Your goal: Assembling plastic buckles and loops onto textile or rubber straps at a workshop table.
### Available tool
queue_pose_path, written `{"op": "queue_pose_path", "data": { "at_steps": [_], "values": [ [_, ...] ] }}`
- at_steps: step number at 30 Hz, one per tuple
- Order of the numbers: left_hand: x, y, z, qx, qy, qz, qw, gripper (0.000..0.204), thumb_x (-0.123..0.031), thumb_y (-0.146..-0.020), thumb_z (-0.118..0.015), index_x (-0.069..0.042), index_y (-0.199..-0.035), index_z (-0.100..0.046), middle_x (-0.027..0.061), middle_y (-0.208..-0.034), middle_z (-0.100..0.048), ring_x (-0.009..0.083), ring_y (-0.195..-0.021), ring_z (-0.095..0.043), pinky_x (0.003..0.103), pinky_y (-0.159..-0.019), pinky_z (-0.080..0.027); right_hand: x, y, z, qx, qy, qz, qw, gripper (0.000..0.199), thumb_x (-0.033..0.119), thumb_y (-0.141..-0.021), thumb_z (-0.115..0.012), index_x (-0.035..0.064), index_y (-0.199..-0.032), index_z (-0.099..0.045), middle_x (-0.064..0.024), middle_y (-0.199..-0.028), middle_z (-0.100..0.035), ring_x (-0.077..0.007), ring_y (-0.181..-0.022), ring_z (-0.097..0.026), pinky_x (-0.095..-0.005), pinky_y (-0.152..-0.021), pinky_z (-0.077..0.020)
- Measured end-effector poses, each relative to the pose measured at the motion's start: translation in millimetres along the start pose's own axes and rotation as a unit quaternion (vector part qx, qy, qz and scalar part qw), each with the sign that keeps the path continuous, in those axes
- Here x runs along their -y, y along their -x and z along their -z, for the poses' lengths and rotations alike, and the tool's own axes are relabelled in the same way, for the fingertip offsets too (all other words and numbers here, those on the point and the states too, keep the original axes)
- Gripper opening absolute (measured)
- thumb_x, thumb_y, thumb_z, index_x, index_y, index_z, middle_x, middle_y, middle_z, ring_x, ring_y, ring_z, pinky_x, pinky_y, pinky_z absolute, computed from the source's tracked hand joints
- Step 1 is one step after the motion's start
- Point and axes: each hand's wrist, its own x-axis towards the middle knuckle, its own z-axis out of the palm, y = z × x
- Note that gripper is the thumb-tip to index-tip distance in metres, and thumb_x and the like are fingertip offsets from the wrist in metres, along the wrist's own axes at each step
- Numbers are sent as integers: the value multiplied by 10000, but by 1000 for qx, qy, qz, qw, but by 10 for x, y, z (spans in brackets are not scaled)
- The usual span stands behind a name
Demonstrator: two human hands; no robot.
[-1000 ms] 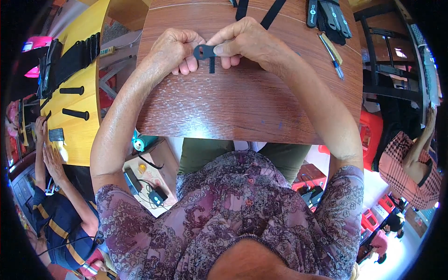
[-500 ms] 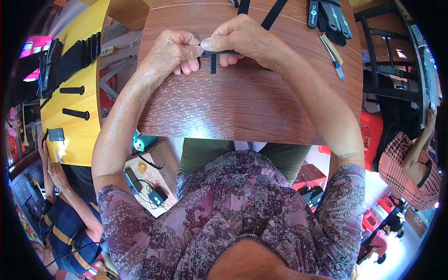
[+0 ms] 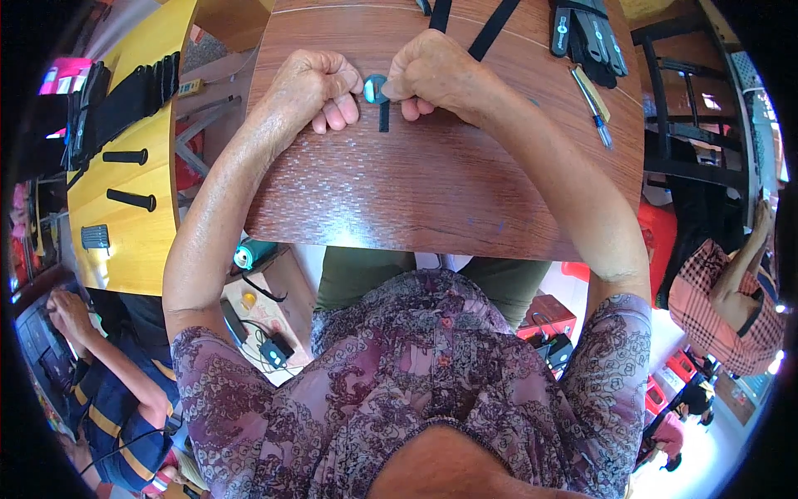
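Observation:
Above the brown tabletop, my two hands face each other over a small round shiny piece with a bluish glint. My left hand is closed, its thumb and forefinger pinched at the piece's left edge. On the other side my right hand pinches the right edge, fingers curled under. A short black strip hangs down just below the piece, toward me; whether it is joined to it I cannot tell. Beyond my right hand lie two long black straps.
Grey-and-black bundled pieces lie at the table's far right, with a blue-tipped pen-like tool nearby. At left, a yellow table bears black straps and a small grey block. People sit on both sides.
My hands have drawn slightly apart, and the shiny round piece now shows between them. The co-worker's hands at left have pulled back from the yellow table's edge.

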Motion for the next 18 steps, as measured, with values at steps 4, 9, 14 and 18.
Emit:
{"op": "queue_pose_path", "data": {
  "at_steps": [4,9,14,18],
  "values": [
    [62,-14,36,-3,25,-5,1000,244,-231,-931,-479,-49,-802,-578,43,-609,-613,67,-462,-539,178,-366,-386,229,24,52,17,-11,-87,996,112,70,-739,-608,0,-662,-650,-86,-518,-583,-101,-421,-470,-236,-402,-362],
    [20,-21,27,-10,32,4,999,195,-79,-910,-449,11,-848,-611,98,-603,-620,93,-447,-563,194,-322,-391,264,17,73,3,-45,-140,989,107,72,-740,-611,2,-672,-654,-89,-518,-584,-102,-411,-461,-237,-392,-351],
    [9,-17,25,-11,18,10,1000,182,-74,-895,-469,23,-848,-616,109,-603,-622,93,-447,-563,195,-318,-388,235,5,49,12,-12,-109,994,102,73,-751,-620,12,-676,-652,-82,-508,-577,-97,-412,-462,-234,-385,-343],
    [2,-1,3,-8,-8,0,1000,160,-90,-865,-526,17,-803,-629,103,-584,-619,91,-416,-546,197,-314,-384,185,-38,27,23,-6,-114,993,106,72,-749,-621,11,-666,-647,-80,-505,-574,-94,-415,-466,-232,-385,-348]
  ]
}}
